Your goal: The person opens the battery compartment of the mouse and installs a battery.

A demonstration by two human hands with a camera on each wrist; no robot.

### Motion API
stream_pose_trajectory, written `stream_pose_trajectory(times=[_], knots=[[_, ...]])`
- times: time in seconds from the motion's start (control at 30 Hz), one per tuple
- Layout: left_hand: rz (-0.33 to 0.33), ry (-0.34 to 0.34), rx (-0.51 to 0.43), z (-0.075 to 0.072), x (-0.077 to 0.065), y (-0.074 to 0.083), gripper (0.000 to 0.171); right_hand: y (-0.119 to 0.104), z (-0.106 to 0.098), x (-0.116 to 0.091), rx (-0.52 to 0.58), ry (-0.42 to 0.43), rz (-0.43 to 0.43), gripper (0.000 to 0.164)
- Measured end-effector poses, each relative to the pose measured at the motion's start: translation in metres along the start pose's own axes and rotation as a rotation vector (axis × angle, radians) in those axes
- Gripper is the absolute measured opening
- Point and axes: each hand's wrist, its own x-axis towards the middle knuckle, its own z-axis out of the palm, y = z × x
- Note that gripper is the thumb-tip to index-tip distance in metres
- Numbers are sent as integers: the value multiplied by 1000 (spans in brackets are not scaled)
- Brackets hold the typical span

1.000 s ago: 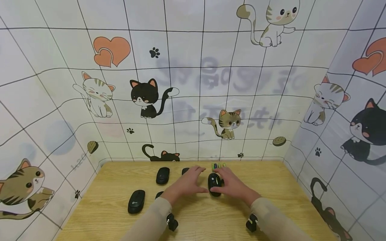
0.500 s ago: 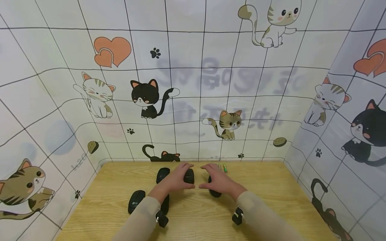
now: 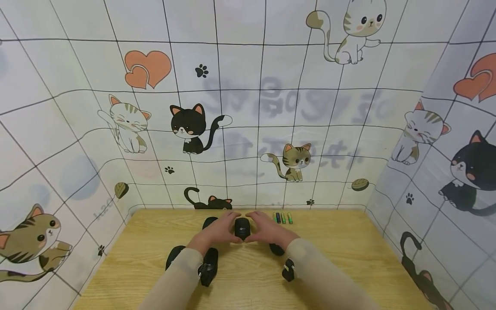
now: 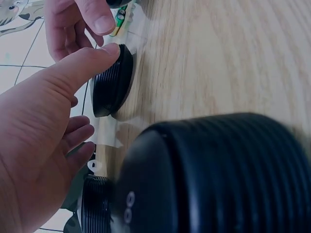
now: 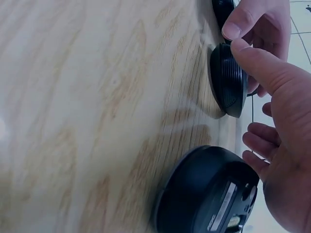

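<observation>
Both hands are in at the middle now: left hand (image 3: 217,231) on one side, right hand (image 3: 269,230) on the other, and between them the logo-marked black computer mouse (image 3: 242,228), flat on the wooden tabletop (image 3: 252,280) near the middle of its far edge. Fingers bend loosely, thumbs at the mouse's near end, no firm grip showing; whether either thumb touches, I can't tell. That two-sided frame looks meant to steady or square it from both flanks.

Under the right wrist lies the upturned mouse (image 5: 204,194), underside showing, seemingly left that way to expose its battery bay. Four small batteries (image 3: 283,218) stand out in a row by the far edge, right of the middle, likely set aside in easy reach. Over towards the left edge, the far-left mouse (image 3: 209,221), the outer mouse (image 3: 174,255) and the near mouse (image 3: 212,257) sit spaced apart, perhaps so each can be handled singly.

And the change: a second ago the right hand is on the upturned mouse; now it's across at the middle one. The left hand shifts leftward, uncovering that mouse, and the battery row comes into full view.
</observation>
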Motion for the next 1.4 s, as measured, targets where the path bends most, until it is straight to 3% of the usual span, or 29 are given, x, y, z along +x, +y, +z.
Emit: stream_pose_trajectory(times=[0.33,0.63,0.83,1.1,1.4], knots=[[-6,-17,-51,5,4,1,102,5,7,14,-25,-53,12,85],[18,-13,-4,12,11,-8,84,5,9,21,-22,-65,-4,78],[63,15,-32,9,10,-5,76,4,7,22,-14,-56,-17,75],[80,66,4,6,6,-5,84,-3,-4,12,5,-36,-2,80],[102,129,48,3,-6,6,88,-7,-14,-8,-23,28,-63,85]])
